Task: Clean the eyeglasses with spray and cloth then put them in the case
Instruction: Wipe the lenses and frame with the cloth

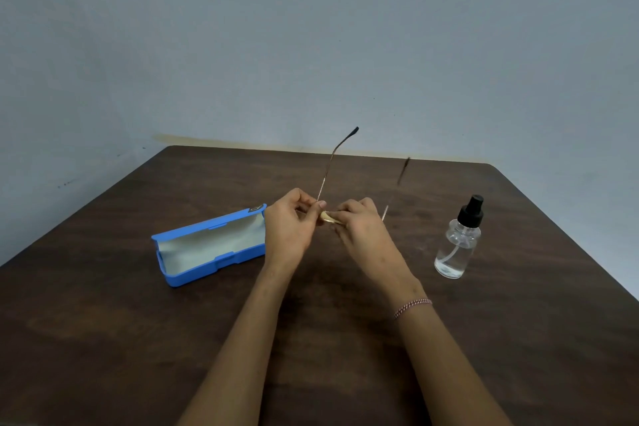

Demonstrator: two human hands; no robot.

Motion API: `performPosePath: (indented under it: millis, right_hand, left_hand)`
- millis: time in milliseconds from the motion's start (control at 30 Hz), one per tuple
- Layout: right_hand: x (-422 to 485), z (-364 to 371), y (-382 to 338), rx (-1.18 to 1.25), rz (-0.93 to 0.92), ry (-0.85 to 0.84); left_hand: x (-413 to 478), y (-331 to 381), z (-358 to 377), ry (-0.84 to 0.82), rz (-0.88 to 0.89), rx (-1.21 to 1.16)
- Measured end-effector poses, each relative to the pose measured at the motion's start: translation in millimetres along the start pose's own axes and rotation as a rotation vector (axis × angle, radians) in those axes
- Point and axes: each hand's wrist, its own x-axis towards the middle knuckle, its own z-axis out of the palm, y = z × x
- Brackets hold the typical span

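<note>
Held above the middle of the dark wooden table (345, 339), the eyeglasses (326, 176) are gripped by both hands, with their two thin temple arms pointing up and away toward the far wall; the right-hand temple is blurred. The left hand (288, 225) is closed on the frame at its left end, thumb and fingertips pinched where the left temple rises. The right hand (359, 221) is closed around a small pale cloth (328, 217), which is pressed against the glasses between the two hands; the lenses themselves are hidden behind the fingers. A beaded bracelet (413, 306) is worn on the right wrist. To the left, just beside the left hand, a blue case (207, 247) is seen lying open on the table, its pale lining facing up. To the right, well apart from the hands, a clear spray bottle (458, 242) with a black pump top is seen standing upright, with a little liquid at the bottom.
</note>
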Motion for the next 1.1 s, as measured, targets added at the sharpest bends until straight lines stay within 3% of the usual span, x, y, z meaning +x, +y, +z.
performPosePath:
  millis: [100,200,400,667,967,1100]
  right_hand:
    - [0,0,1,0.013,-0.013,0.17]
    - [1,0,3,0.02,0.008,0.288]
    - [1,1,7,0.084,0.042,0.427]
    - [-3,-5,2,0.28,0.107,0.548]
    - [1,-6,-2,0.265,-0.059,0.375]
    - [1,-5,-7,0.288,-0.039,0.377]
  left_hand:
    - [-2,3,1,-0.013,-0.091,-0.302]
    - [-4,3,4,-0.075,-0.308,-0.621]
    - [-14,17,14,-0.328,-0.616,-0.946]
    - [-12,10,20,-0.427,-0.568,-1.19]
    - [5,-8,14,-0.464,-0.388,-1.26]
    - [7,-10,12,-0.536,-0.346,-1.237]
